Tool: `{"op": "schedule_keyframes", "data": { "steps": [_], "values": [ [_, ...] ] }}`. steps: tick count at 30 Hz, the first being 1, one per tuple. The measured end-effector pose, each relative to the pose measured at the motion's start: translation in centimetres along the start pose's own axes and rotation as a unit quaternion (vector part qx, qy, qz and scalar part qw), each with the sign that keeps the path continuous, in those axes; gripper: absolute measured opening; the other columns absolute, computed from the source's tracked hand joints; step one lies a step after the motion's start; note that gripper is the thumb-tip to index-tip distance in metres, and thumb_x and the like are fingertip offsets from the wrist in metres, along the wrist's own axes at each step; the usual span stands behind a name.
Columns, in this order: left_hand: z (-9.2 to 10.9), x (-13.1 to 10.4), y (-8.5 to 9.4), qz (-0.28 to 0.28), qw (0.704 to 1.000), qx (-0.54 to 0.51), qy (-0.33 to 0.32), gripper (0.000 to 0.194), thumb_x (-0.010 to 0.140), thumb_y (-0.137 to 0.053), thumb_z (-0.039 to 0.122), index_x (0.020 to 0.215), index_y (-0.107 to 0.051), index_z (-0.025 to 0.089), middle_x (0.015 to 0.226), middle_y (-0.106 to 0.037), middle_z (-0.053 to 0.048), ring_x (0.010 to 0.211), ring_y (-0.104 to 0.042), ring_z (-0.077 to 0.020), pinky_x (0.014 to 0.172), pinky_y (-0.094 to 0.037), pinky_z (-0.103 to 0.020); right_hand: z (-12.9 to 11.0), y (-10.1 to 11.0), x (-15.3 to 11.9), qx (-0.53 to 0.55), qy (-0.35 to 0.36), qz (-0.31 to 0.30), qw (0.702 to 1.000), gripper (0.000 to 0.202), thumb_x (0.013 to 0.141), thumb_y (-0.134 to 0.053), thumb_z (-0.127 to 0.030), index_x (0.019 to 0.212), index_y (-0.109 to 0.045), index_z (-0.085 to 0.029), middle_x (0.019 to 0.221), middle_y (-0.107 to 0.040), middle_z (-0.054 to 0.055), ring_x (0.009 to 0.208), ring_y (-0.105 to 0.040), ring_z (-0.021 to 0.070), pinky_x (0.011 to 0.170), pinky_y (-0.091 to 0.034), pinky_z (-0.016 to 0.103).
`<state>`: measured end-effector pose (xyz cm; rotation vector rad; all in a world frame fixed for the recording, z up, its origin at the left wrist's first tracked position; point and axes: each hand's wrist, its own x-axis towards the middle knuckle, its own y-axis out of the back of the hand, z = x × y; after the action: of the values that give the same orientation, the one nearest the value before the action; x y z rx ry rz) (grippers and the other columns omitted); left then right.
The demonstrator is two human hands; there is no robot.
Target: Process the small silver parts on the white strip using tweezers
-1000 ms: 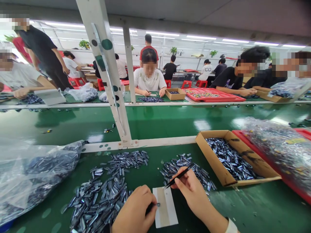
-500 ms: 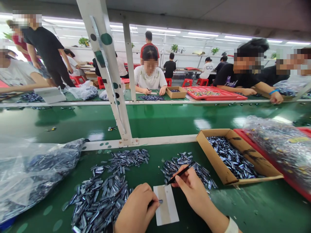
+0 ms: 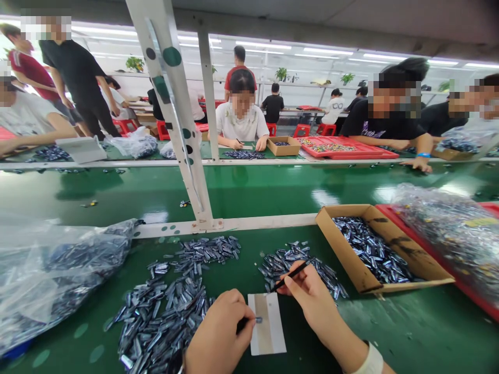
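My left hand (image 3: 224,332) pinches a small glossy dark-blue piece (image 3: 258,320) between thumb and fingertips, over the left side of a white card (image 3: 277,332) with a tan strip down its middle. My right hand (image 3: 307,293) is closed around slim black tweezers (image 3: 287,277), whose tip is near the card's top edge. Whether the tip touches the card I cannot tell. Left of the card, a large heap of similar dark pieces (image 3: 163,317) spreads over the green table. Another pile (image 3: 288,258) lies just beyond my right hand.
A cardboard box (image 3: 339,254) of dark pieces stands at right, beside a red tray (image 3: 473,291) under a clear bag (image 3: 448,234). At left lies a plastic bag (image 3: 78,270) of pieces. A white post (image 3: 187,130) rises before the green conveyor (image 3: 265,187). Several people work beyond it.
Both hands keep their grips, with the tweezers' tip slightly higher. Small parts on the conveyor have shifted right. Across the belt, a person's hand with a blue wristband has moved left.
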<state>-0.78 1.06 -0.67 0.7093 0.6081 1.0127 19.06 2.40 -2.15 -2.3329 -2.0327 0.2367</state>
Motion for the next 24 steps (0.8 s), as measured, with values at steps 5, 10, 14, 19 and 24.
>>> {"op": "schedule_keyframes", "data": {
  "steps": [5, 10, 14, 19, 24],
  "values": [
    [0.0, -0.2, 0.0, 0.015, 1.0, 0.0, -0.009, 0.02, 0.081, -0.051, 0.007, 0.076, -0.067, 0.018, 0.085, -0.062, -0.005, 0.084, -0.06, -0.02, 0.077, -0.048, -0.032, -0.2, 0.3, 0.1, 0.007, -0.009, 0.001, 1.0, 0.051, 0.066, -0.077, -0.064, 0.083, -0.053, -0.023, 0.072, -0.061, -0.002, 0.07, -0.067, 0.0201, 0.073, -0.06, 0.04],
    [0.3, -0.3, 0.2, 0.019, 1.0, -0.009, -0.01, 0.02, 0.079, -0.051, 0.006, 0.076, -0.068, 0.017, 0.085, -0.063, -0.005, 0.085, -0.061, -0.0202, 0.077, -0.049, -0.032, -0.1, 0.2, -0.4, -0.001, -0.017, -0.027, 0.999, 0.049, 0.068, -0.076, -0.064, 0.084, -0.053, -0.023, 0.075, -0.062, -0.001, 0.07, -0.068, 0.021, 0.07, -0.06, 0.039],
    [0.4, -0.2, 0.2, 0.015, 1.0, -0.008, -0.003, 0.02, 0.079, -0.053, 0.006, 0.077, -0.068, 0.017, 0.085, -0.063, -0.005, 0.086, -0.061, -0.0208, 0.078, -0.048, -0.033, 0.0, -0.2, -1.3, -0.016, -0.029, -0.064, 0.997, 0.048, 0.07, -0.075, -0.062, 0.085, -0.053, -0.022, 0.074, -0.064, 0.0, 0.063, -0.067, 0.0194, 0.064, -0.059, 0.038],
    [0.4, 0.0, 0.2, 0.01, 1.0, -0.002, 0.004, 0.019, 0.08, -0.054, 0.005, 0.077, -0.069, 0.016, 0.086, -0.063, -0.005, 0.087, -0.06, -0.0212, 0.079, -0.048, -0.033, 0.0, -0.5, -1.5, -0.043, -0.027, -0.084, 0.995, 0.039, 0.075, -0.075, -0.053, 0.085, -0.053, -0.022, 0.074, -0.062, -0.002, 0.061, -0.067, 0.0173, 0.065, -0.057, 0.035],
    [0.6, 0.0, 0.3, 0.007, 1.0, -0.005, 0.012, 0.02, 0.08, -0.054, 0.005, 0.077, -0.069, 0.017, 0.086, -0.063, -0.005, 0.087, -0.061, -0.0206, 0.079, -0.048, -0.032, 0.1, -0.4, -1.5, -0.058, -0.017, -0.091, 0.994, 0.034, 0.078, -0.073, -0.049, 0.085, -0.052, -0.022, 0.074, -0.062, -0.002, 0.062, -0.067, 0.0177, 0.067, -0.057, 0.036]
  ]
}}
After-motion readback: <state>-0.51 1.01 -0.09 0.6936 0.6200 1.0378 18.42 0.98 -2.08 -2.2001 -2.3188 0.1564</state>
